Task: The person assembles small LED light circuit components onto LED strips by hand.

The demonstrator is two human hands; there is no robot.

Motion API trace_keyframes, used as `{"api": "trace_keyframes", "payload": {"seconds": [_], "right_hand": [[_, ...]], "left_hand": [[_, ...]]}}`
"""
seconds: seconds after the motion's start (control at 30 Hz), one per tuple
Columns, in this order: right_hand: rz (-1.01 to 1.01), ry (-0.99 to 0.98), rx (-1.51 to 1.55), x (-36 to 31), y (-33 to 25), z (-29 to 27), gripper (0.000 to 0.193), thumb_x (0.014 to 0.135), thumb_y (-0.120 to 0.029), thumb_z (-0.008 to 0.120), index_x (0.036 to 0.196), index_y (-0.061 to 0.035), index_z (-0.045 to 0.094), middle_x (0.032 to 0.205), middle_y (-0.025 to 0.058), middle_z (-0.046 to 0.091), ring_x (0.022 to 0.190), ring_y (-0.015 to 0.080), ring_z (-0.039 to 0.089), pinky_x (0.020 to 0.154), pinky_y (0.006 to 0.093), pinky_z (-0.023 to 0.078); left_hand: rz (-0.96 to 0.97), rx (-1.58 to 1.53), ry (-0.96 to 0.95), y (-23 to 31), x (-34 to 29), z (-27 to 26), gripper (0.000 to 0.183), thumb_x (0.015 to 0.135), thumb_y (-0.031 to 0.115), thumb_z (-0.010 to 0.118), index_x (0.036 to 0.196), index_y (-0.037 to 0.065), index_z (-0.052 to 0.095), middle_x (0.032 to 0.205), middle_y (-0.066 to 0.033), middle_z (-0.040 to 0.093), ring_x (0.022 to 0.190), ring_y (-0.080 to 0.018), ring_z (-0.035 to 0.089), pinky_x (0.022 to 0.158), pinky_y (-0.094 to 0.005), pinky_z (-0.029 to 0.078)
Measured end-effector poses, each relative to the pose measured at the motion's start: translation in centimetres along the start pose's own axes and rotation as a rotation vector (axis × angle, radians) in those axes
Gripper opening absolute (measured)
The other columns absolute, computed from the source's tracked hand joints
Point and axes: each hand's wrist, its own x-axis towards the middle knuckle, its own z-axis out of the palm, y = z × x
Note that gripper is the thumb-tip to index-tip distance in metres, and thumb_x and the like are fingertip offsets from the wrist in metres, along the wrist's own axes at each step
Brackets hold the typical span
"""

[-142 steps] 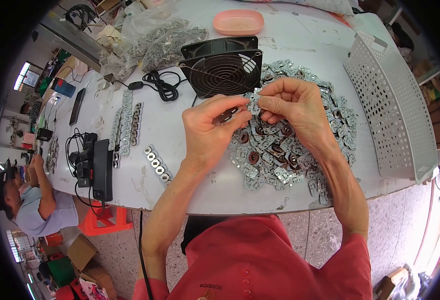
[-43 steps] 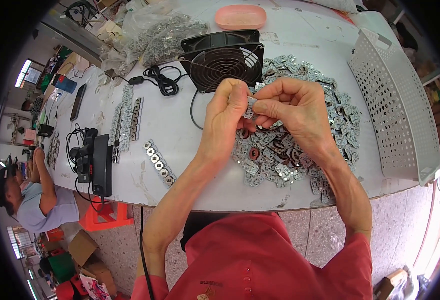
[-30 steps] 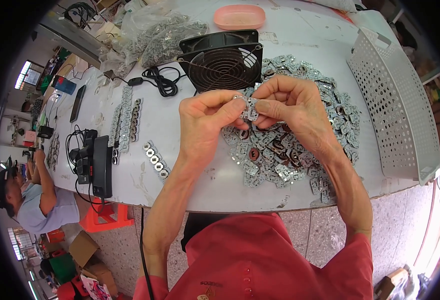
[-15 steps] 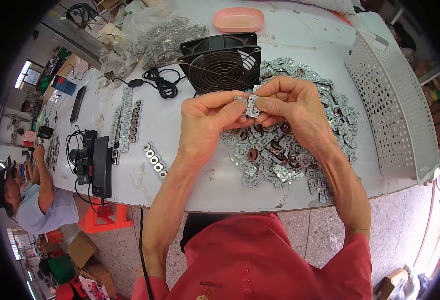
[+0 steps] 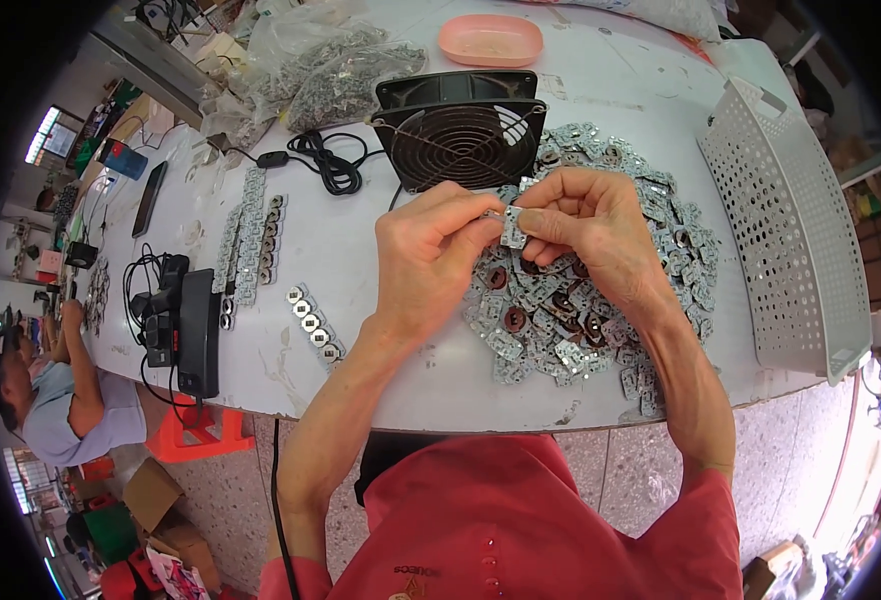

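Observation:
Between the thumb and fingers of my right hand is a small silvery metal plate with holes. My left hand is closed in a pinch right beside it, at the plate's left edge; what its fingertips hold is mostly hidden. Both hands are raised over a heap of similar metal plates, some carrying round brown discs. A short row of plates with round silvery discs lies left of my left forearm. Farther left are longer rows of plates laid side by side.
A black fan stands just beyond my hands, its cable coiled to the left. A white perforated basket is at the right. Behind are a pink dish and plastic bags of parts. Another person works at far left.
My left hand has turned and its fingertips have drawn slightly away from the plate. The plate stays in my right hand. The whole view has shifted a little.

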Motion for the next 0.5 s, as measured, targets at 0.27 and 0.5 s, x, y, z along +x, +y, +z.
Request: {"api": "trace_keyframes", "payload": {"seconds": [0.27, 0.5], "right_hand": [[-0.006, -0.016, 0.006, 0.6, 0.4, 0.12, 0.008, 0.076, -0.002, 0.063, 0.082, 0.0047, 0.062, 0.067, 0.009, 0.063, 0.055, 0.0107, 0.059, 0.051, 0.0209, 0.049], [-0.032, -0.006, 0.023, 0.45, 0.36, 0.03, 0.008, 0.076, -0.001, 0.062, 0.082, 0.0049, 0.062, 0.068, 0.0093, 0.063, 0.056, 0.0111, 0.059, 0.053, 0.0212, 0.05]], "left_hand": [[0.012, 0.008, 0.029, -0.64, 0.12, -0.04, 0.012, 0.07, -0.004, 0.062, 0.082, -0.003, 0.064, 0.066, -0.008, 0.058, 0.055, -0.015, 0.054, 0.05, -0.0251, 0.041], [-0.041, -0.062, 0.028, -0.3, 0.13, 0.04, 0.012, 0.073, -0.004, 0.061, 0.084, -0.005, 0.064, 0.069, -0.0066, 0.059, 0.059, -0.0118, 0.056, 0.052, -0.0233, 0.043]]}}
